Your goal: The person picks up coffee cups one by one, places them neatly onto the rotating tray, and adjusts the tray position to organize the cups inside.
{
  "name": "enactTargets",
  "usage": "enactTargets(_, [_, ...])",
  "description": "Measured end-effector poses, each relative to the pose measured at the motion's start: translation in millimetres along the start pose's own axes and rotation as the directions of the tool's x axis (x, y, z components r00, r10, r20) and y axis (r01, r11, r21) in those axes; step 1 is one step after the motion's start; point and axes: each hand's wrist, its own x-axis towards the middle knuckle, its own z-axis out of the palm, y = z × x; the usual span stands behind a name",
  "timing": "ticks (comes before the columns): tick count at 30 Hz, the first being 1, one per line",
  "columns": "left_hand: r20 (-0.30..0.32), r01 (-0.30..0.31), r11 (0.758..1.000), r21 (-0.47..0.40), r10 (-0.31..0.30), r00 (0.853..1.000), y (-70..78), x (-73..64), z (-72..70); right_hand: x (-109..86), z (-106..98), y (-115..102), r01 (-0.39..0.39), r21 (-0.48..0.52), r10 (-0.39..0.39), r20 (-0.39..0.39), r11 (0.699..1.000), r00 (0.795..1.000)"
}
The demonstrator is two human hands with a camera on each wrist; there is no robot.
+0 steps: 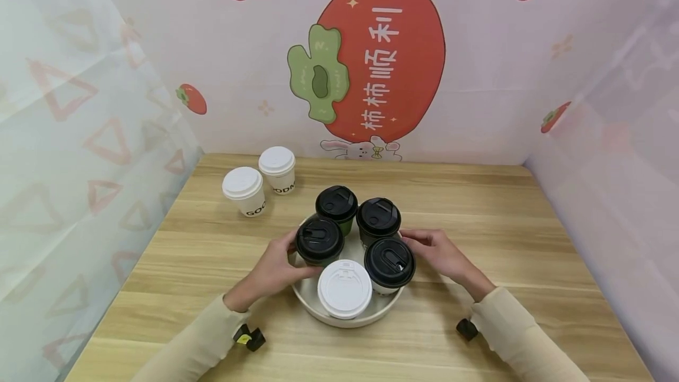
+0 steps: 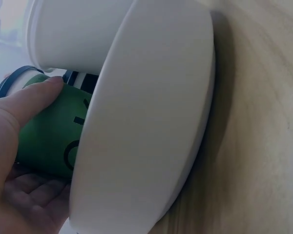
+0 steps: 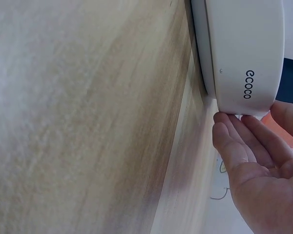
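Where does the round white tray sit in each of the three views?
Head: the tray is below the picture's centre.
Left wrist: the tray's wall runs top to bottom through the middle.
Right wrist: the tray is at upper right, cut by the top edge.
Shared landmark: the wooden table, visible in all three.

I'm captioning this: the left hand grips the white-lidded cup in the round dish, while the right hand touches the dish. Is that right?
Not quite: the left hand grips a black-lidded cup in the round dish, as the head view shows. The right hand does touch the dish.
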Motion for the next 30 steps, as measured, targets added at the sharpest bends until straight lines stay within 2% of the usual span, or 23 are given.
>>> enactTargets(9, [0.058, 0.016, 0.999, -0.039, -0.014, 0.998, -0.7, 3.1, 7.5, 0.6, 0.3, 1.4, 0.031, -0.001, -0.031, -0.006, 1.0, 1.0])
enactTargets(17, [0.071, -0.015, 0.998, 0.062, 0.01, 0.997, 0.7, 3.6, 1.3, 1.3, 0.9, 1.9, 0.004, 0.02, -0.004, 0.003, 1.0, 1.0])
enactTargets(21, [0.07, -0.014, 0.997, 0.076, 0.009, 0.998, 2.4, 3.3, -2.2, 2.3, 1.3, 1.7, 0.01, 0.027, -0.01, 0.006, 1.0, 1.0])
enactTargets(30, [0.056, 0.014, 1.0, -0.001, -0.014, 0.998, 5.5, 5.6, 4.5, -0.4, 1.3, 0.3, 0.03, 0.018, -0.03, -0.002, 0.999, 1.0])
